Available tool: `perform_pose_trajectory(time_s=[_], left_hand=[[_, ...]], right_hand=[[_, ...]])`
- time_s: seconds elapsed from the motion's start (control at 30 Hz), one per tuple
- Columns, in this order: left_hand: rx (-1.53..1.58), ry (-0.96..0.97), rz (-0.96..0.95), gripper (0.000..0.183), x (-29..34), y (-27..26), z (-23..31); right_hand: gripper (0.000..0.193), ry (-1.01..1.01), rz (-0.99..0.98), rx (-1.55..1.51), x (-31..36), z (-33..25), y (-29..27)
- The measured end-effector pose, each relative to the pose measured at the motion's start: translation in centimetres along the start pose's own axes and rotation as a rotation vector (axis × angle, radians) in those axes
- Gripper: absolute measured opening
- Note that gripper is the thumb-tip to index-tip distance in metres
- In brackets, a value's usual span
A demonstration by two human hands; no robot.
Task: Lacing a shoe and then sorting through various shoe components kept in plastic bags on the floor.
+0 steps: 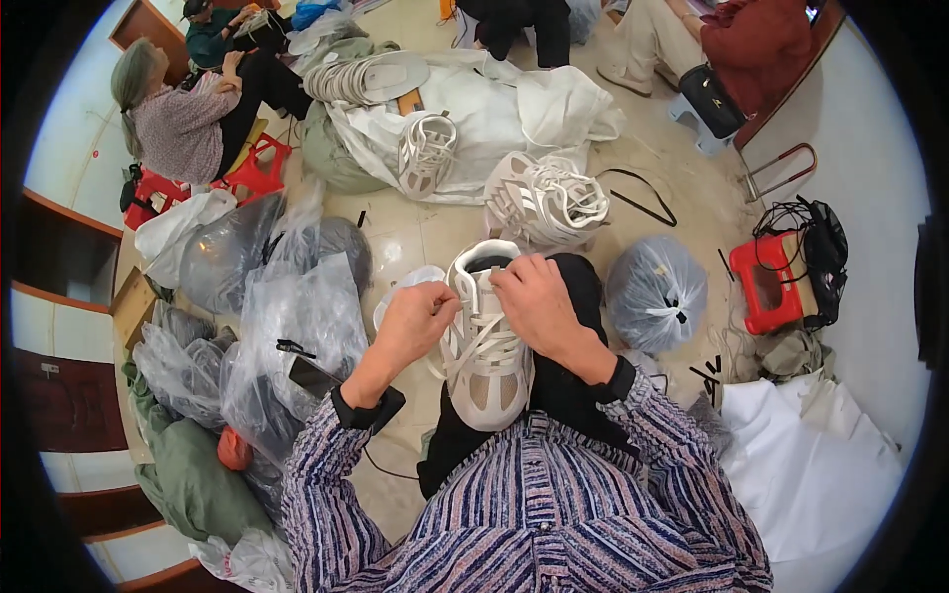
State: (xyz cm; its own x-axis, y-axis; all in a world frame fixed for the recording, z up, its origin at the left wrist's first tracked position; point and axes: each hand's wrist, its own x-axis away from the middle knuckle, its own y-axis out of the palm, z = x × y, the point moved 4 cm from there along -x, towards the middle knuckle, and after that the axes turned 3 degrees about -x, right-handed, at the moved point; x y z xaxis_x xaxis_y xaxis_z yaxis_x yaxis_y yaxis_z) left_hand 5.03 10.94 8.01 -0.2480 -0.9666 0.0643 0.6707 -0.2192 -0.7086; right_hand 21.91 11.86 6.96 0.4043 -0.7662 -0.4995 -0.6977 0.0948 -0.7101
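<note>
- Head view: shoe (486,381) placed mid-frame; judged light, soft-uppered, firm-soled.
- Left hand (415,314), right hand (542,301) curled beside laces (491,341); whether pinched on lace can't be told.
- Best steadied by toe (484,403).

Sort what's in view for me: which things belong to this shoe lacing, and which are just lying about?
Part of the lacing:
- shoe on the lap
- its laces
- left hand and right hand, at the shoe
- probably the shoes ahead

Apparently just lying about:
- red stool at right
- black bag beside it
- green cloth at left
</note>
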Motion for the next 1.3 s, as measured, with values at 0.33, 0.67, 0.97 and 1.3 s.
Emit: perform_pose_trajectory(time_s=[0.33, 0.67, 0.97, 1.3], left_hand=[[-0.719, 0.169, -0.088, 0.016, -1.3, 1.4, 2.6], [0.571, -0.448, -0.346, 0.023, -0.1, 2.3, -4.5], [0.912, -0.132, -0.152, 0.014, 2.5, -1.0, -1.7], [0.367, -0.026, -0.026, 0.025, 2.7, -5.0, -1.9]], right_hand=[[0.008, -0.017, -0.077, -0.131, -0.6, -0.8, 1.7], [0.008, 0.056, -0.353, -0.152, -0.7, 0.1, 3.0], [0.006, 0.176, -0.079, 0.160, 0.6, 4.8, -3.0], [0.006, 0.237, -0.076, 0.049, 1.7, 6.6, -3.7]])
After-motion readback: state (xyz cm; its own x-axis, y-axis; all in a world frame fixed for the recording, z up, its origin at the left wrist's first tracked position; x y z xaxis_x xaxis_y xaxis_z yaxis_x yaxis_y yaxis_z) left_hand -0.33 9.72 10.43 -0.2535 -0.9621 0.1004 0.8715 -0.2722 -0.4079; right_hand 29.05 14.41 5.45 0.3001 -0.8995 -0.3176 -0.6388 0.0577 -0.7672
